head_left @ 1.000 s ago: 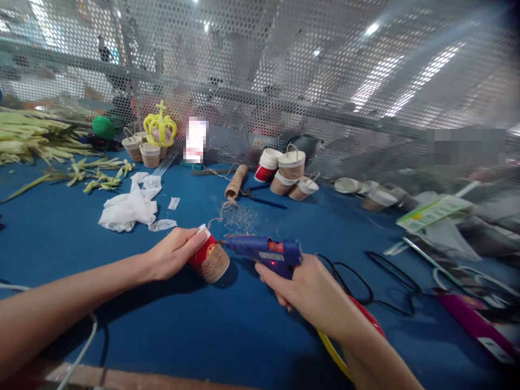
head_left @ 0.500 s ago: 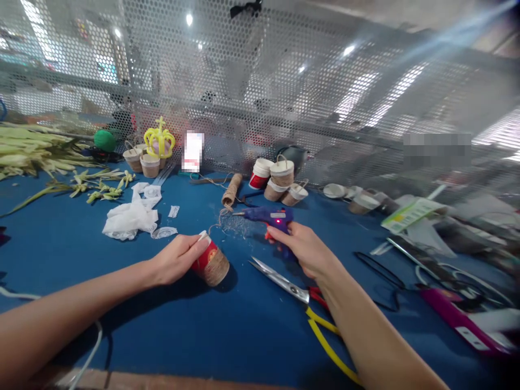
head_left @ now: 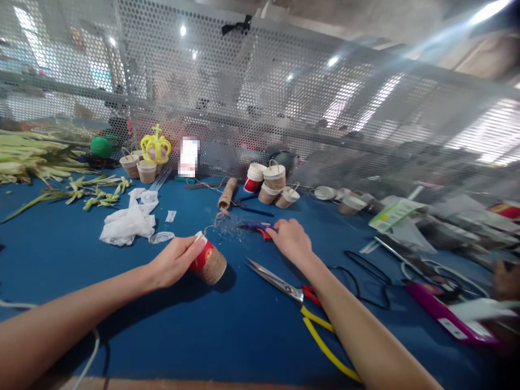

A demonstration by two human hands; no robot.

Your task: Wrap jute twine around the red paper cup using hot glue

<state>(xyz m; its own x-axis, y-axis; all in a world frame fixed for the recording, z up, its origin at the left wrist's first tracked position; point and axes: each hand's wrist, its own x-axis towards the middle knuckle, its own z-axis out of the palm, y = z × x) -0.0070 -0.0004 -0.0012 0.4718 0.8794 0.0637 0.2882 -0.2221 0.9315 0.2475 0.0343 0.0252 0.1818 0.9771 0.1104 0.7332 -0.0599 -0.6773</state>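
My left hand (head_left: pixel 174 261) grips the white rim of a red paper cup (head_left: pixel 202 258), tilted on its side. Twine (head_left: pixel 215 267) is wound around the cup's lower part, and a loose strand runs from its rim towards the twine roll (head_left: pixel 227 194). My right hand (head_left: pixel 291 238) is closed over the handle of a blue glue gun (head_left: pixel 255 225), which is low at the table with its nozzle pointing left. The hand hides most of the handle. Below the gun lie scissors (head_left: pixel 280 281) with red and yellow handles, partly under my right forearm.
Twine-wrapped cups (head_left: pixel 271 193) stand at the back beside pliers (head_left: pixel 254 208). White crumpled material (head_left: pixel 128 223) lies left, near a yellow crown (head_left: pixel 156 147) and pale husks (head_left: pixel 28 160). On the right are a black cable (head_left: pixel 368 265) and a purple power strip (head_left: pixel 447 314). A perforated metal screen (head_left: pixel 227 119) borders the table.
My right hand has lowered the glue gun towards the table and turned it onto its side. My left hand and the cup stay nearly in place. The view has shifted slightly.
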